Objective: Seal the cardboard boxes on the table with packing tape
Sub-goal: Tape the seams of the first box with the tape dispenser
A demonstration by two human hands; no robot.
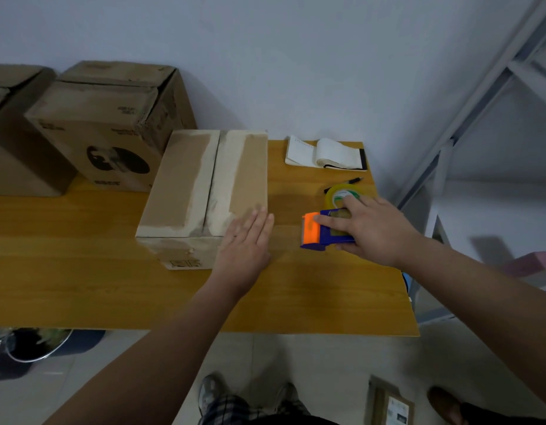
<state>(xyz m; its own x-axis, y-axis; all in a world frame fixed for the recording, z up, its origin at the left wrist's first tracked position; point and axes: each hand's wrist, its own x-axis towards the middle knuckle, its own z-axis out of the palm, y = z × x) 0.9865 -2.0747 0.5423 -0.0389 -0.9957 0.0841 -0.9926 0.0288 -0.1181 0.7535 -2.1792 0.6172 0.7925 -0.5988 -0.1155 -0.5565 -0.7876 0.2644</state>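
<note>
- Box [204,191]: the landmark, flaps down on the table [81,271]. Its centre seam is untaped and runs lengthwise from your near edge to the far edge.
- Left hand [247,240]: flat, fingers straight and together, resting on the box's near right corner.
- Tape dispenser [320,231]: on the table just right of the box, orange head pointing at it.
- Right hand [366,231]: fingers draped over the dispenser, thumb against its near side. It reads as a hold and is your nearer hand to the tool.
- Coming move, judged: lift the dispenser left, over the seam.
- Other boxes [106,127]: left of and behind the box, one cut off by the frame.
- Notebook [327,154]: right of the box, by the wall.
- Not made out: the tape's free end, the part of the roll under your fingers, and the box print.
</note>
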